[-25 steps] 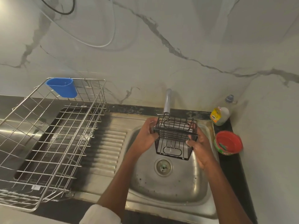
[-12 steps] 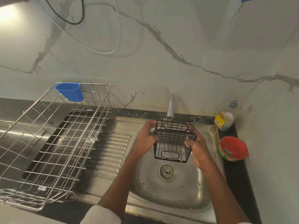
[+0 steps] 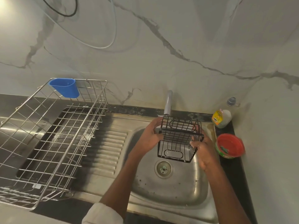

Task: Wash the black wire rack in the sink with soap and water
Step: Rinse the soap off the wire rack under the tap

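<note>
Left hand (image 3: 149,136) fingers curl round the black wire rack (image 3: 178,138) left edge; right hand (image 3: 202,149) fingers pinch its right side. Rack held tilted above the sink (image 3: 169,188) basin, just under the tap (image 3: 168,102). Soap bottle (image 3: 221,118) and red bowl (image 3: 230,147) on surface at right, steel dish rack (image 3: 48,136) left.

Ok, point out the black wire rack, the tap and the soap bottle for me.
black wire rack (image 3: 178,137): head view, on its upper grid face.
tap (image 3: 168,102): head view, mid-spout.
soap bottle (image 3: 222,118): head view, on its body beside the yellow label.
</note>
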Demonstrator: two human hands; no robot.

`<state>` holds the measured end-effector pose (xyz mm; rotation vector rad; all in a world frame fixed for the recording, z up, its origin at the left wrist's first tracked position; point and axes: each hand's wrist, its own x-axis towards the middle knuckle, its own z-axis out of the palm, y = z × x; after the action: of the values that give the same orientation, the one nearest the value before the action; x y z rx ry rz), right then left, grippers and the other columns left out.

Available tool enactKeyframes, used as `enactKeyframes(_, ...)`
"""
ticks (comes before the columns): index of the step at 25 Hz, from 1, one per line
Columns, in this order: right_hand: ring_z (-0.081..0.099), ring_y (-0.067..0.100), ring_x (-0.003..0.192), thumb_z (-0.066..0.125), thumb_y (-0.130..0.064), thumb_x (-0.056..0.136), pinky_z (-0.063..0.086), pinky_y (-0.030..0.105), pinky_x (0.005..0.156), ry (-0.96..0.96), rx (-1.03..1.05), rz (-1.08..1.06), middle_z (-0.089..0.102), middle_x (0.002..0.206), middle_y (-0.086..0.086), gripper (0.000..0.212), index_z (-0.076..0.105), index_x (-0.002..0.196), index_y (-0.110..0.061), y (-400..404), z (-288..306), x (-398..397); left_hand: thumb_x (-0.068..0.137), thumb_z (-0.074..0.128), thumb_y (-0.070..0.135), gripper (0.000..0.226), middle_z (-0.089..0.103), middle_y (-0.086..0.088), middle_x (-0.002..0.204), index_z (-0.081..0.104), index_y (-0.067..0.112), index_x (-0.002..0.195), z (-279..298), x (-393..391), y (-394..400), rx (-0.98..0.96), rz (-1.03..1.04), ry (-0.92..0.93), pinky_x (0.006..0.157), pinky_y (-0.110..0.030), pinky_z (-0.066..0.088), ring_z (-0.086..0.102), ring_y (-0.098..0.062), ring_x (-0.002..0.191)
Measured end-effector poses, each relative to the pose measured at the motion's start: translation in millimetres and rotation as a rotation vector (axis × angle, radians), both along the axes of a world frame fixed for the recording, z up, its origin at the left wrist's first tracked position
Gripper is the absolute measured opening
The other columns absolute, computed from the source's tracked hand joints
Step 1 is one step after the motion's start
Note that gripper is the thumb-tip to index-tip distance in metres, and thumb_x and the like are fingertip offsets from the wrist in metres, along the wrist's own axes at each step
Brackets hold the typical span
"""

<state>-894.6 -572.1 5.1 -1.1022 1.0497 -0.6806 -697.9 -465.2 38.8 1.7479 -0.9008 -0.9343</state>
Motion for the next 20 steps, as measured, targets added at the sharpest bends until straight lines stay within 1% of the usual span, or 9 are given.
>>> enactKeyframes(3,0.066,-0.001,0.105,0.048,0.024,0.087,0.048,0.022,0.086,-0.008,0.008,-0.055,0.074,0.101,-0.029,0.072,0.063,0.113,-0.042,-2.0,7.9,-11.4,0.093,0.063,-0.017,0.084,0.057,0.011,0.149,0.041,0.03,0.158,6.2,-9.3,-9.8,0.029,-0.106,0.026,0.093,-0.021,0.059,0.068,0.01,0.106)
enactKeyframes(4,0.067,-0.005,0.1,0.048,0.024,0.087,0.049,0.023,0.087,-0.006,0.004,-0.049,0.073,0.098,-0.032,0.073,0.063,0.111,-0.043,-4.3,7.5,-12.8,0.093,0.063,-0.018,0.085,0.058,0.012,0.147,0.039,0.03,0.159,8.1,-9.7,-9.8,0.033,-0.139,0.045,0.093,-0.018,0.058,0.067,0.014,0.105)
enactKeyframes(7,0.068,0.002,0.103,0.048,0.023,0.086,0.051,0.029,0.094,0.016,0.002,-0.037,0.076,0.106,-0.015,0.07,0.065,0.126,-0.032,-11.0,-1.0,-5.6,0.09,0.066,-0.019,0.082,0.061,0.014,0.14,0.045,0.032,0.15,11.3,-2.9,-0.5,0.023,-0.168,0.067,0.096,-0.02,0.058,0.066,0.01,0.115)
enactKeyframes(9,0.067,0.008,0.107,0.049,0.023,0.086,0.052,0.03,0.097,0.012,0.003,0.005,0.074,0.112,-0.007,0.068,0.062,0.138,-0.019,-12.3,-4.4,7.3,0.088,0.066,-0.022,0.076,0.063,0.014,0.136,0.048,0.02,0.149,9.5,5.7,9.8,0.004,-0.128,0.065,0.089,-0.019,0.058,0.07,0.007,0.111)
enactKeyframes(11,0.066,0.013,0.115,0.051,0.021,0.086,0.05,0.032,0.1,0.001,0.001,0.06,0.074,0.121,-0.001,0.069,0.06,0.142,-0.018,-13.5,-9.0,22.1,0.088,0.068,-0.021,0.074,0.064,0.014,0.136,0.05,0.018,0.149,7.2,14.9,19.9,-0.008,-0.071,0.057,0.087,-0.022,0.059,0.073,0.001,0.108)
enactKeyframes(13,0.064,0.018,0.122,0.055,0.019,0.085,0.048,0.037,0.105,-0.011,-0.002,0.121,0.073,0.127,0.001,0.069,0.062,0.141,-0.021,-16.2,-15.6,35.6,0.087,0.07,-0.017,0.076,0.063,0.015,0.14,0.051,0.025,0.147,4.0,23.5,30.2,-0.002,-0.016,0.031,0.087,-0.025,0.061,0.072,-0.004,0.111)
enactKeyframes(16,0.065,0.018,0.118,0.056,0.019,0.084,0.047,0.035,0.099,-0.009,0.005,0.221,0.076,0.115,-0.004,0.064,0.066,0.135,-0.019,-19.9,-20.1,51.6,0.085,0.074,-0.011,0.082,0.06,0.014,0.145,0.049,0.03,0.151,0.8,31.7,47.6,0.035,0.058,0.012,0.093,-0.034,0.063,0.068,-0.013,0.121)
enactKeyframes(18,0.065,0.021,0.116,0.055,0.02,0.084,0.048,0.035,0.094,-0.035,0.037,0.275,0.078,0.108,-0.004,0.061,0.068,0.13,-0.017,-21.2,-18.8,58.7,0.084,0.078,-0.008,0.081,0.06,0.015,0.14,0.048,0.03,0.148,-0.3,32.1,58.2,0.059,0.09,0.0,0.095,-0.035,0.061,0.065,-0.012,0.123)
enactKeyframes(20,0.065,0.024,0.114,0.055,0.02,0.084,0.05,0.041,0.098,-0.049,0.065,0.335,0.078,0.106,-0.003,0.057,0.07,0.126,-0.017,-24.2,-20.3,66.6,0.084,0.078,-0.01,0.08,0.059,0.012,0.136,0.046,0.03,0.145,-2.2,30.6,65.9,0.076,0.117,-0.008,0.091,-0.03,0.06,0.064,-0.005,0.117)
